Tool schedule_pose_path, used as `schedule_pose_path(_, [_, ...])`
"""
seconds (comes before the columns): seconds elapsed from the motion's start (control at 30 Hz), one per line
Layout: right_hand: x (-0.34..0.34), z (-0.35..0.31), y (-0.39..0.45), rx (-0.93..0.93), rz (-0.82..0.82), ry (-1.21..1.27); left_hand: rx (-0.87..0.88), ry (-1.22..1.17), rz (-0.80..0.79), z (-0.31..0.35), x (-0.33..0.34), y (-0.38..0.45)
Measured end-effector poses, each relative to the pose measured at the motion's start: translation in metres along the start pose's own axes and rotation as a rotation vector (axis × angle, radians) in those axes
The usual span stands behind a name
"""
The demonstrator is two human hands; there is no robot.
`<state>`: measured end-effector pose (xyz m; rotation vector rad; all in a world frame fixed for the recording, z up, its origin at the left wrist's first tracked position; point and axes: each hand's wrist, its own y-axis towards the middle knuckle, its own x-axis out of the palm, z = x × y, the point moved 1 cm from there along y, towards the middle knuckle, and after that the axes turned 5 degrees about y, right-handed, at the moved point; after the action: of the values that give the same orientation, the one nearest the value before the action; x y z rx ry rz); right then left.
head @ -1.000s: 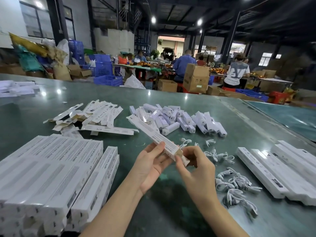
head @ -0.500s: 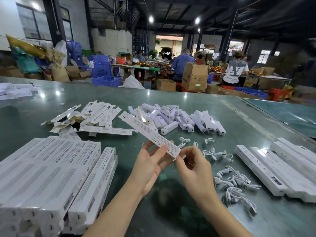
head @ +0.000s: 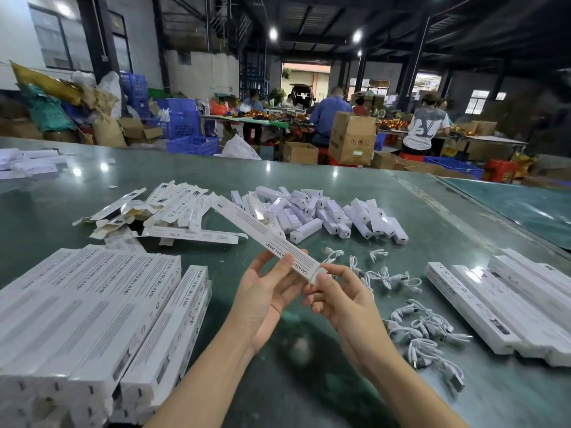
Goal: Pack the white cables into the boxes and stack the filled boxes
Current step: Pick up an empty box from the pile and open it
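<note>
Head view: left hand [head: 265, 296] and right hand [head: 343, 299] both pinch box [head: 272, 242] above table [head: 432, 217]; long axis runs near-right to far-left. Its near end is hidden by right fingers. Cables [head: 423, 329] lie right.

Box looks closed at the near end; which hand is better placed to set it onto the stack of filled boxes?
Left, probably. The left hand already grips the long box along its body, and the stack of filled boxes lies on the left side. The right hand only pinches the near end.
</note>
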<state>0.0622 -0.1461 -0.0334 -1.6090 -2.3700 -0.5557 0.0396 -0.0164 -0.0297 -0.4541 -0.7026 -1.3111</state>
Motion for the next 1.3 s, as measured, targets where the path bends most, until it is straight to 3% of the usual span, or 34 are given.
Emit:
schedule_pose_path(0.63, [-0.0075,-0.0028,-0.0003,0.152,-0.120,0.120,0.010,0.183,-0.041,0.0057,-0.0009,-0.0033])
schedule_pose_path(1.3, [0.0022,0.0012,-0.0038,-0.009,-0.025,0.148,0.067,0.095,-0.023,0.0007,0.0048,-0.0067])
